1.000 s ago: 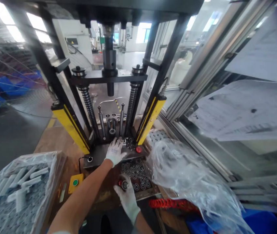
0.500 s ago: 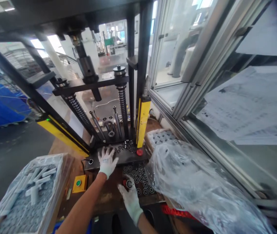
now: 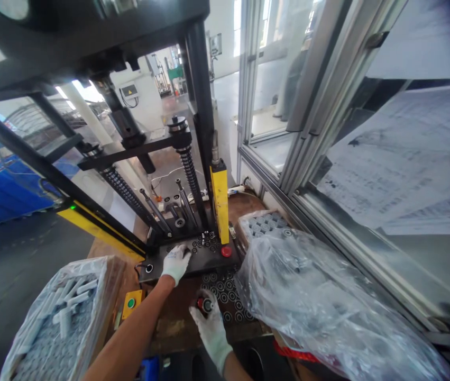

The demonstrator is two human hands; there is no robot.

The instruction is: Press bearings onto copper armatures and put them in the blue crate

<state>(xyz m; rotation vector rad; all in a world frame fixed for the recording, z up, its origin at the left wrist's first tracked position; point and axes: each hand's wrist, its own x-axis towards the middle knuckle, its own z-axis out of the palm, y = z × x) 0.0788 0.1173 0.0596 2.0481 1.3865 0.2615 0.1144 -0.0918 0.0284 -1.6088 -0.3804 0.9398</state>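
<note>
The black press (image 3: 132,138) is the largest thing, and it stands on a brown table (image 3: 173,323). On the right side there is a crumpled clear bag (image 3: 328,296). On the left side is a box (image 3: 109,286), in which grey tubes (image 3: 64,323) lie. The left hand (image 3: 176,263), in a white glove, is over the front of the flat base (image 3: 209,259) of the press; its fingers are bent, but I cannot tell if they hold something. The right hand (image 3: 211,328), also gloved, is nearer to the person, with fingers closed around a round metal part (image 3: 208,305), which shows red at its left. A red button (image 3: 226,251) is on the right end of the base. Small rings (image 3: 232,297) lie just beside the right hand.
</note>
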